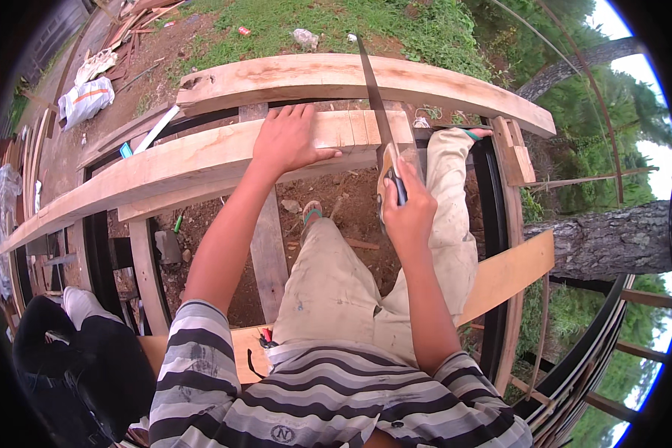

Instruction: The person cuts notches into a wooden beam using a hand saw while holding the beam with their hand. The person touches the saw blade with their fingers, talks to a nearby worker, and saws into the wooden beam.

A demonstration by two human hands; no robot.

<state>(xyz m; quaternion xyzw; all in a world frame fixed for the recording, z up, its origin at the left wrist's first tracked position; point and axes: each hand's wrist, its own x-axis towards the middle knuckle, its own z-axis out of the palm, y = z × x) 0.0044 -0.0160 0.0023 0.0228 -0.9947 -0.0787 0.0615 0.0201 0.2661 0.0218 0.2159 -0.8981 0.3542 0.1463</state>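
My right hand point(411, 200) is closed round the handle of a handsaw point(378, 104). Its long blade points away from me and crosses a pale wooden beam point(224, 148) close to the beam's right end. Dark lines run across the wood just left of the blade. My left hand point(293, 140) grips the same beam left of those lines, fingers over its far edge and thumb along the top. Whether the teeth are inside a cut cannot be made out. Behind lies a second, thicker beam point(306, 75), which the blade also passes over in this view.
My right leg point(449, 194) is raised beside the beam's end. Black metal frame bars point(491, 194) and upright boards surround me. A plank point(511, 275) lies at right. A person in black point(82, 366) is at lower left. Tree trunks and grass lie beyond.
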